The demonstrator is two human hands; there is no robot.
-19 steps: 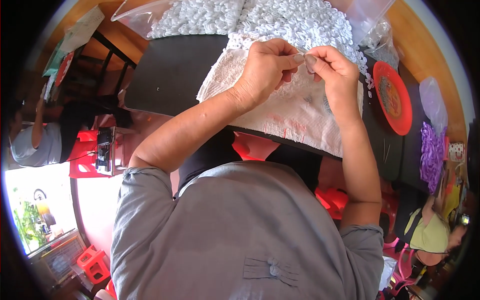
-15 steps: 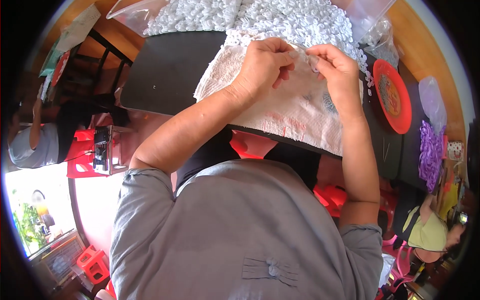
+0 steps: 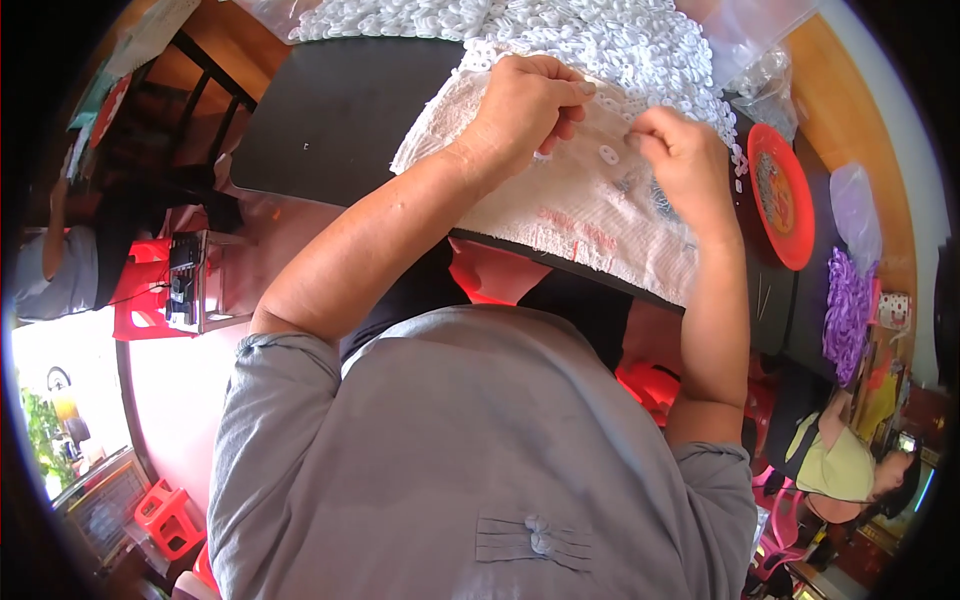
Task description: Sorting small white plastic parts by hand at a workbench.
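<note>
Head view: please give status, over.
Left hand, right hand: apart above cream terry towel, grips unclear. Small white oval piece between them, untouched. Grey tangled clump beside right hand.

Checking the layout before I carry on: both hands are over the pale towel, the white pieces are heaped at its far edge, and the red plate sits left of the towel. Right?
Not quite: the red plate is to the right of the pale towel, as the head view shows. The left hand, right hand and heaped white pieces are as you said.
</note>
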